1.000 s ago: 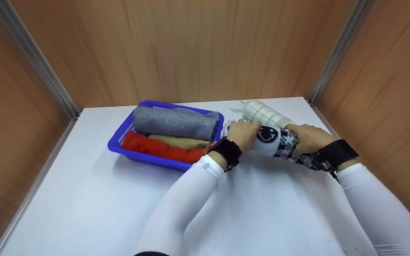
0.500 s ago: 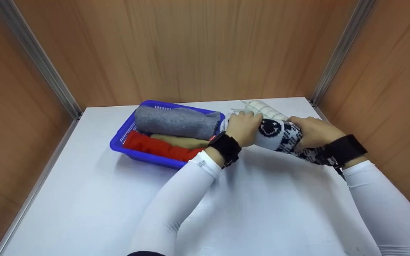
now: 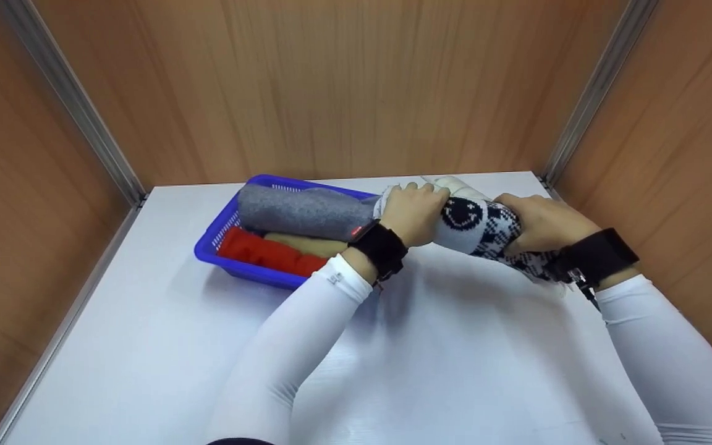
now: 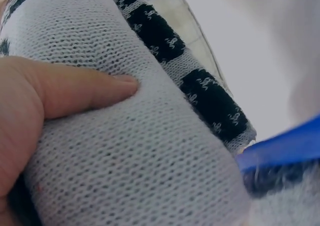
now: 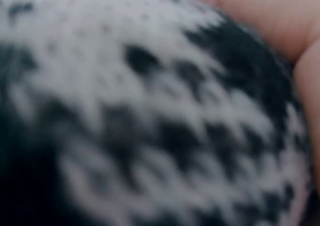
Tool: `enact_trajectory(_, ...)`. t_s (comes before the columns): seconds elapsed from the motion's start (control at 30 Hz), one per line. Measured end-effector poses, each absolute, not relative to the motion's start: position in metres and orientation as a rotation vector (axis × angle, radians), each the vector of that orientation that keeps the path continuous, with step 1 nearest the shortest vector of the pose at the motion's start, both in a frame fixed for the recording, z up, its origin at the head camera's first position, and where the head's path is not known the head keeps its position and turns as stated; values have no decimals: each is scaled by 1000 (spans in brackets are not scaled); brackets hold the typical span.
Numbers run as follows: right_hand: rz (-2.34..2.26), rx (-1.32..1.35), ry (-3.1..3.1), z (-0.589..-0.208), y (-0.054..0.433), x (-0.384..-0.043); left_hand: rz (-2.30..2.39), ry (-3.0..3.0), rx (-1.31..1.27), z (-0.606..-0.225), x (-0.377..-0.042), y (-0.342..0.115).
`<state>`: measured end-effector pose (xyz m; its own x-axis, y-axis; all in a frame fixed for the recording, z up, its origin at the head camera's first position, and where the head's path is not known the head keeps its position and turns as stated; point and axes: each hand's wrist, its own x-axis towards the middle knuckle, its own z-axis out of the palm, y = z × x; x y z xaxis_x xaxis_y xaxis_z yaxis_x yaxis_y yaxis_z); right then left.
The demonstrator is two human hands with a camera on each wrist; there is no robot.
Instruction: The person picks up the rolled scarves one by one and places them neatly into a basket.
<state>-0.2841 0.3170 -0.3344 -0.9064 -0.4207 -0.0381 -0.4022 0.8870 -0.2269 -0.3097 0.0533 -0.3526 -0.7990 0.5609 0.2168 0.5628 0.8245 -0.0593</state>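
A rolled knit sweater (image 3: 464, 225), white with black patterns and a smiley face, is held between both hands just right of the blue basket (image 3: 251, 278). My left hand (image 3: 415, 213) grips its left part from above, and in the left wrist view the thumb (image 4: 90, 88) presses into the white knit. My right hand (image 3: 547, 225) grips its right end; the right wrist view is filled by the blurred black-and-white knit (image 5: 165, 116). The roll's left end overlaps the basket's right rim. My left hand hides part of that end.
In the basket lie a grey rolled cloth (image 3: 300, 213), a red rolled cloth (image 3: 269, 252) and a tan one (image 3: 306, 244). Behind the sweater lies a pale checked roll (image 3: 458, 185), mostly hidden. Wooden walls (image 3: 343, 93) enclose the white table (image 3: 146, 346).
Both hands have raised the sweater roll and shifted it slightly left, so its left end now overlaps the basket's right side. It covers more of the checked roll behind.
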Motion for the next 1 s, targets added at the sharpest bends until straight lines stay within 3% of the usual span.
enact_trajectory(1.0,-286,-772,3035,-298,278,-281,-3,-2747,-942,-304,-306,-1)
